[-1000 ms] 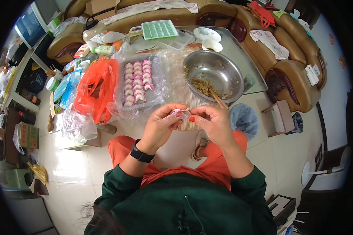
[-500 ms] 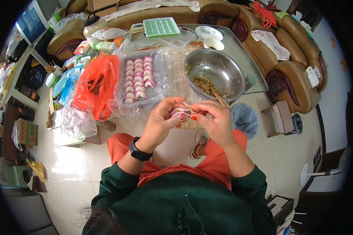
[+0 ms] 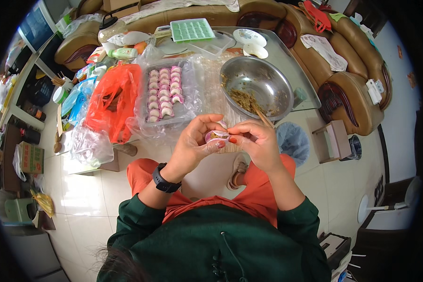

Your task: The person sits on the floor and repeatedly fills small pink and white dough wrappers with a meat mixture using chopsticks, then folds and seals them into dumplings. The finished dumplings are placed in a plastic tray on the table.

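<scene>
A pink-and-white dumpling point(image 3: 217, 136) is held up between both hands, above the near edge of the table, to the near left of the steel mixing bowl point(image 3: 273, 83) and to the near right of the plastic-lined tray point(image 3: 186, 107). The left hand point(image 3: 191, 143) grasps the dumpling's left side, fingers curved around the far side and thumb along the near side. The right hand point(image 3: 254, 144) pinches its right end between thumb and forefinger. The wrapper stands open at the top, and a little yellowish-brown filling shows inside. Handling assessment: the piece is judged very light, soft and pliable, with no stiffness of its own; the wrapper is likely to stretch or tear under a hard pull, and moist filling on the rim would make it slippery. Proper hold is judged to be a loose cradle under the belly, with firm finger pressure confined to the wrapper's edge; squeezing the middle risks forcing filling out. The crescent dumplings point(image 3: 164, 92) in the tray, set in three close lines, appear equally delicate and are best lifted by their ends. Chopsticks point(image 3: 263, 115) rest in the bowl, beside the minced filling point(image 3: 243, 100).
</scene>
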Demonstrator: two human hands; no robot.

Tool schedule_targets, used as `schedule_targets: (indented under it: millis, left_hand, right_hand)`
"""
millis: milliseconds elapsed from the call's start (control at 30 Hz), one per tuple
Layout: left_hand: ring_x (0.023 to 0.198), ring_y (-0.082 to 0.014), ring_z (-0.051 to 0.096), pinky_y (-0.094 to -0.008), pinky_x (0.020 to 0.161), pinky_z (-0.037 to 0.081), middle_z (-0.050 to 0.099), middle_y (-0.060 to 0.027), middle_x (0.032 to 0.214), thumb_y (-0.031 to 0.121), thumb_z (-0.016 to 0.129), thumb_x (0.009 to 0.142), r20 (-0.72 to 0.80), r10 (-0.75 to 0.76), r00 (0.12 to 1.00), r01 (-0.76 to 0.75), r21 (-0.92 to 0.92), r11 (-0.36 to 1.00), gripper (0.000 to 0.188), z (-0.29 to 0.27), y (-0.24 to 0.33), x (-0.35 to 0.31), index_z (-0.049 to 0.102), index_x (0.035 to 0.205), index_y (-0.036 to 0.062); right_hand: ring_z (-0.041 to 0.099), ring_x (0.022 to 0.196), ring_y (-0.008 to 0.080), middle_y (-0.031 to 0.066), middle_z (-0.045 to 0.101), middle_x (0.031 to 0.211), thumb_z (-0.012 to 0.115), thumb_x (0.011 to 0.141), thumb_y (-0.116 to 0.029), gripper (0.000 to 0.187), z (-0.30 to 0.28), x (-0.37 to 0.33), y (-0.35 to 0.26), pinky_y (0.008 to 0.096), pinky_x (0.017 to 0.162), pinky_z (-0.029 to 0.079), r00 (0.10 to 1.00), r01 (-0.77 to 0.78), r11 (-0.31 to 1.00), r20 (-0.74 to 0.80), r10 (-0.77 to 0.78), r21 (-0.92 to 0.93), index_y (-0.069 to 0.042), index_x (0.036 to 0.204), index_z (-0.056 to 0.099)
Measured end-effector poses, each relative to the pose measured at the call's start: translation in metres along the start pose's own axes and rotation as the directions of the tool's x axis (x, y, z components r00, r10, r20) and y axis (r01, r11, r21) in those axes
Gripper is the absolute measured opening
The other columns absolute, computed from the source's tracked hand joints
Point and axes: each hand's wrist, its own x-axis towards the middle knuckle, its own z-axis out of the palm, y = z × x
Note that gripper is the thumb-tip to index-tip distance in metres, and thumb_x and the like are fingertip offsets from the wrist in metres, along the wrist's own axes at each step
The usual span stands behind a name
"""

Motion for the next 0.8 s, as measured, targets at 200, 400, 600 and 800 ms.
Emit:
schedule_targets:
  millis: [200,400,600,800]
  left_hand:
    - [0.1,-0.0127,0.058,-0.0269,0.087,0.05,0.057,-0.0073,0.111,-0.008,0.062,0.083,0.023,-0.034,0.999,0.034,0.013,0.999,0.05,-0.004,-0.002,-0.002,0.043,0.129,0.0015]
    - [0.098,-0.0129,0.059,-0.0252,0.083,0.05,0.059,-0.009,0.111,-0.005,0.065,0.083,-0.014,-0.056,0.998,0.057,0.082,0.995,0.046,-0.005,-0.002,-0.002,0.048,0.124,0.0006]
    - [0.097,-0.0132,0.06,-0.0258,0.084,0.05,0.06,-0.0091,0.111,-0.008,0.064,0.083,-0.015,-0.054,0.998,0.055,0.087,0.995,0.045,0.0,0.003,-0.002,0.047,0.124,0.0]
    - [0.09,-0.0123,0.06,-0.0267,0.078,0.05,0.062,-0.008,0.107,0.007,0.061,0.091,0.05,-0.213,0.976,0.218,-0.144,0.965,0.027,-0.013,0.006,-0.004,0.057,0.117,-0.0007]
  right_hand:
    - [0.06,0.077,0.0116,0.0071,0.065,0.088,0.067,0.082,0.0,0.011,0.0,0.001,-0.012,0.0251,0.069,0.048,0.993,-0.107,0.994,0.055,0.108,-0.025,0.001,0.093,0.066]
    - [0.062,0.076,0.0166,0.0085,0.065,0.088,0.067,0.081,0.0,0.01,0.0,0.0,-0.011,0.0275,0.068,0.049,0.998,0.067,0.977,0.0,-0.068,-0.201,0.0,0.091,0.065]
    - [0.061,0.073,0.0181,0.0089,0.066,0.086,0.067,0.079,0.002,0.01,0.002,0.006,-0.013,0.0289,0.065,0.049,0.98,0.201,0.96,0.043,-0.196,-0.195,0.0,0.089,0.066]
    - [0.061,0.073,0.0188,0.009,0.065,0.084,0.066,0.079,0.002,0.008,0.0,0.001,-0.008,0.0287,0.064,0.048,0.99,0.134,0.973,-0.012,-0.138,-0.19,0.0,0.086,0.066]
